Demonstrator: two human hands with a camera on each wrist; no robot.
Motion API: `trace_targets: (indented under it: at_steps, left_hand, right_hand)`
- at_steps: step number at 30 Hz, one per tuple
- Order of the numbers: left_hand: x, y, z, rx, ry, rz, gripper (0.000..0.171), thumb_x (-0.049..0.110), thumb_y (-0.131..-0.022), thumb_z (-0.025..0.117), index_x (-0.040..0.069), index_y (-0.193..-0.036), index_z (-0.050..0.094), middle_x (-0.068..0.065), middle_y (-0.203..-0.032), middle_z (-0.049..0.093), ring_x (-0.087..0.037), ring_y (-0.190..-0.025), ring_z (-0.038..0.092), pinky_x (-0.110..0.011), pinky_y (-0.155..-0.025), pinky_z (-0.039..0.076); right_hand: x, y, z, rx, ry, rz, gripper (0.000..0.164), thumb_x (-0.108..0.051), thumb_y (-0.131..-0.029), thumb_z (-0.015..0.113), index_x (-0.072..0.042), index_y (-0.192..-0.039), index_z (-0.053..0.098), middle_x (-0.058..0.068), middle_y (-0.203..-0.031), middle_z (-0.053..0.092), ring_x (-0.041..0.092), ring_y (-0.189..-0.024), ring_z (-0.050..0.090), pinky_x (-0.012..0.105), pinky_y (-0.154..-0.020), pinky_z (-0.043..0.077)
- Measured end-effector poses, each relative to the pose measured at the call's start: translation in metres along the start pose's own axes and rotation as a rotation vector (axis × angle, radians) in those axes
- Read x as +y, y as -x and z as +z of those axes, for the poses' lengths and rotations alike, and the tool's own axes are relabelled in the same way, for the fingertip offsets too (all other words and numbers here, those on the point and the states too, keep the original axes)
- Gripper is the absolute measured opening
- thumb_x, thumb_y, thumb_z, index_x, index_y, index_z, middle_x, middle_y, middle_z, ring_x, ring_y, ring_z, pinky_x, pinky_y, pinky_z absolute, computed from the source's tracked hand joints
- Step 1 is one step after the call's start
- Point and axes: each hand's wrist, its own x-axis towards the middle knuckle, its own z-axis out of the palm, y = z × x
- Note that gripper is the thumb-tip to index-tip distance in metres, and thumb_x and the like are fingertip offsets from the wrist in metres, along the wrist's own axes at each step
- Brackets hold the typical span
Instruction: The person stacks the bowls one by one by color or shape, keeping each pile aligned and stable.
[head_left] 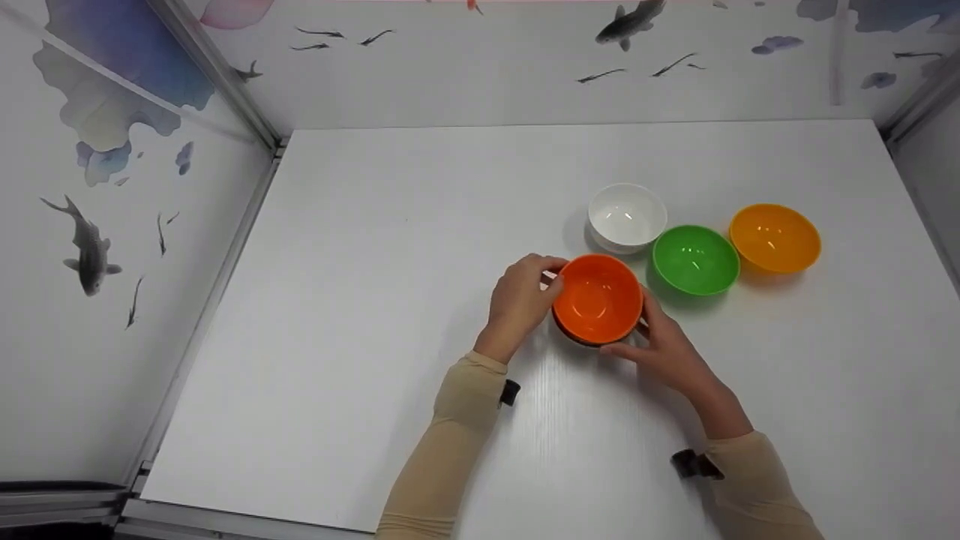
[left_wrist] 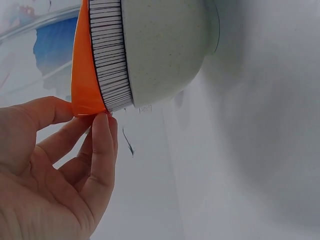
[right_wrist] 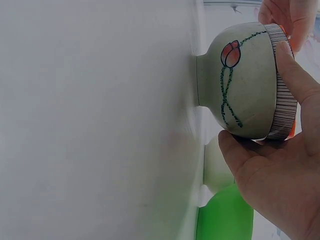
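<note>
- Wearing beige sleeves with a black gadget at each wrist, so maybe risking a knock on the white table with any low swing.
- Cradling the patterned bowl in the right hand, thumb over the striped rim, fingers against the side, honestly looking like the safer grip.
- Seeing its foot right down at the tabletop, but not being sure about full contact, so possibly inviting a wobble through one-sided pushing.
- Finding the orange bowl nested inside that one, right of the table's middle, and pinching just its edge with the left hand. Probably gambling on a tiny contact patch there, maybe slipping with a quick yank.
- Also possibly lifting both bowls together because of a snug fit, then dropping the lower one for lack of right-hand support.
- Leaving little room just beyond for the green bowl, so risking a clink by drifting outward.
- Worrying less about the yellow bowl, well apart from both hands, except by shoving green into it.
- Watching out for the white bowl too, possibly bumping it by tipping the stack forward.
</note>
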Motion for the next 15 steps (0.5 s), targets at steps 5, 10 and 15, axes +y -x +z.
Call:
trace_targets:
  at_steps: [5, 10, 15]
  left_hand:
    - [-0.002, 0.001, 0.004, 0.015, -0.023, 0.016, 0.029, 0.020, -0.099, 0.060, 0.017, -0.127, 0.069, 0.000, -0.123, 0.068, -0.016, -0.109, 0.066, -0.025, -0.089, 0.057]
    - [-0.009, 0.005, 0.009, -0.039, 0.084, 0.077, 0.041, 0.027, -0.101, 0.060, 0.015, -0.139, 0.058, -0.001, -0.135, 0.063, -0.016, -0.121, 0.061, -0.026, -0.099, 0.055]
    - [-0.021, 0.013, 0.018, -0.133, 0.217, 0.134, 0.076, 0.044, -0.092, 0.069, 0.017, -0.155, 0.034, 0.000, -0.152, 0.047, -0.016, -0.136, 0.049, -0.034, -0.112, 0.047]
  right_hand:
    - [0.000, 0.000, 0.000, -0.002, -0.002, 0.004, 0.110, -0.032, -0.078, 0.085, -0.017, -0.160, 0.014, 0.007, -0.165, 0.026, 0.034, -0.150, 0.030, 0.054, -0.118, 0.035]
    - [0.001, 0.000, -0.001, 0.001, 0.002, 0.001, 0.110, -0.031, -0.078, 0.085, -0.015, -0.160, 0.014, 0.008, -0.165, 0.026, 0.035, -0.149, 0.031, 0.052, -0.117, 0.036]
    - [0.002, 0.000, -0.001, 0.000, 0.012, -0.009, 0.109, -0.028, -0.079, 0.085, -0.016, -0.160, 0.014, 0.008, -0.164, 0.028, 0.034, -0.149, 0.032, 0.049, -0.117, 0.037]
